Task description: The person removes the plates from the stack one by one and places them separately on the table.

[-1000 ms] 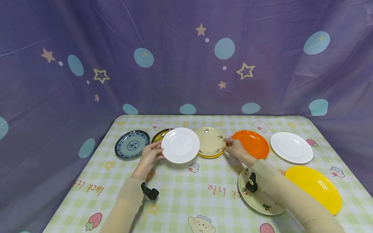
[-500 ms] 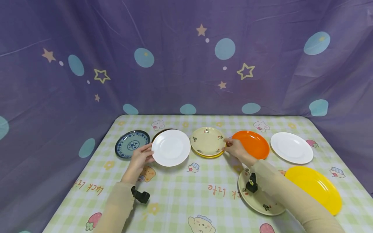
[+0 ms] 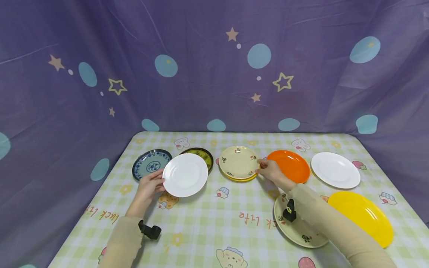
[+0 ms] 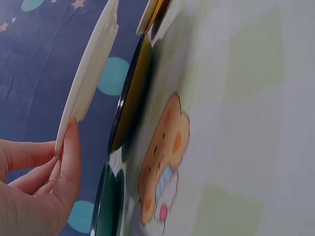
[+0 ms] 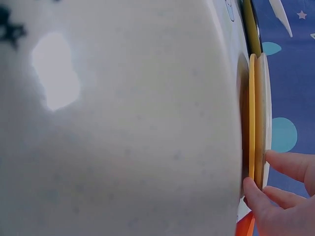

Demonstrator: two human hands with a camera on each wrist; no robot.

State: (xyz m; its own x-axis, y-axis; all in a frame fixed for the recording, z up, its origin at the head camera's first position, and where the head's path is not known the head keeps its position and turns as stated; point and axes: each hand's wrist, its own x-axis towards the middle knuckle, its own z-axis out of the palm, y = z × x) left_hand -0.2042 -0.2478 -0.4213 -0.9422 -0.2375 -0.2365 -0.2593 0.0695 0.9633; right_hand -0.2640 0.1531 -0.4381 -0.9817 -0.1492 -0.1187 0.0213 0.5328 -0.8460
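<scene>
My left hand (image 3: pixel 149 186) pinches the left rim of a small white plate (image 3: pixel 185 175), thumb below and fingers above. In the left wrist view this plate (image 4: pixel 88 73) is tilted in the air, apart from the plates below. Beneath its far edge lies a dark-rimmed olive-yellow plate (image 3: pixel 207 156), partly covered in the head view. To its left is a blue floral plate (image 3: pixel 152 163). My right hand (image 3: pixel 271 171) grips the right edge of a cream plate (image 3: pixel 238 162) with small floral prints, which sits on a yellow plate (image 5: pixel 251 118). Its fingers touch both rims.
Right of the stack lie an orange plate (image 3: pixel 289 165) and a larger white plate (image 3: pixel 335 170). A big cream plate (image 3: pixel 301 232) lies under the right forearm, beside a big yellow plate (image 3: pixel 365 216). A checkered cloth (image 3: pixel 201 230) covers the table; a purple curtain (image 3: pixel 214 74) hangs behind.
My left hand has carried the small white plate leftward and nearer, away from the cream plate, uncovering more of the olive-yellow plate. My right hand has stayed at the stack's edge.
</scene>
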